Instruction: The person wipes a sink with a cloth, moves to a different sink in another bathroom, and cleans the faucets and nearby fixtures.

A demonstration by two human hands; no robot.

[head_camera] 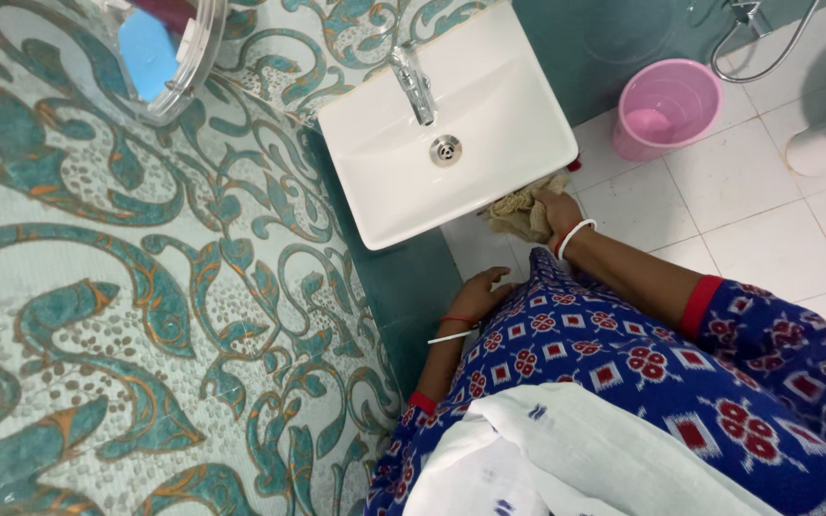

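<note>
The right hand [556, 212] was clenched around a crumpled beige cloth [523, 215], pressing it against the lower outer edge of the white washbasin [489, 167], so that the cloth sat bunched between the fingers and the basin's rim, partly tucked beneath it. A white bangle [574, 236] circled that wrist. The left hand [482, 291] held nothing; it hung loosely curled below and to the left of the right one, resting against the blue patterned dress [642, 382] (its fingers bent inward, touching only fabric), with a red thread and a thin white bangle at the wrist. Just above the right hand the basin's bowl showed a round metal drain [445, 150], and beyond that a chrome tap [413, 84] stood at the back edge. To the right of the right hand, well apart across the white floor tiles [748, 191], stood a pink bucket [666, 107], and farther right a white fixture was cut off by the frame. To the left of both hands rose a wall of teal swirl-patterned tiles [145, 287], with a round mirror [160, 53] high up on it. A white cloth [566, 459] lay draped over the dress, nearest the camera.
</note>
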